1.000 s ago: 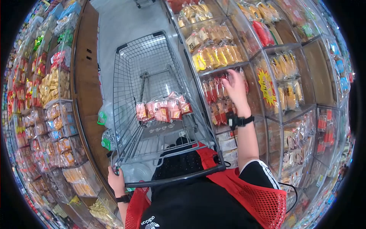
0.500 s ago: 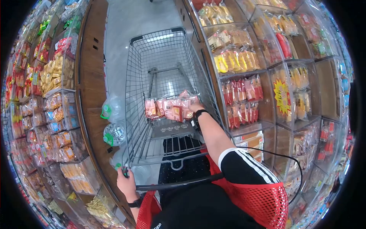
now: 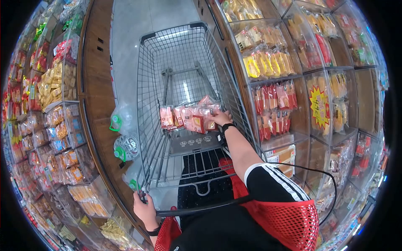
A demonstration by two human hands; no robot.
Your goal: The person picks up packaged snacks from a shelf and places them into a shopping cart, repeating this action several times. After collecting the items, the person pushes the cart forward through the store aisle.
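Note:
My left hand [image 3: 144, 208] is closed around the left corner of the shopping cart [image 3: 150, 100], where the dark push handle [image 3: 209, 208] joins the frame. My right arm reaches over into the basket. There my right hand [image 3: 222, 119] is on the right end of a row of pink-and-white snack packets [image 3: 184, 117] in clear wrap, its fingers around the end packet; some fingertips are hidden. The packets stand side by side behind the grey child-seat panel [image 3: 194, 143]. A dark band is on each wrist.
Large clear bottles with green caps [image 3: 120, 153] stand on the floor along the cart's left side. Bins of wrapped snacks [image 3: 58, 83] line the left. Shelves of bagged breads [image 3: 268, 62] and red packets [image 3: 274, 100] rise close on the right. A black cable [image 3: 310, 168] loops beside my right arm.
My right hand has shifted slightly right along the packets, and its fingers show more. The packets stay in about the same place in the cart. My left hand keeps its hold.

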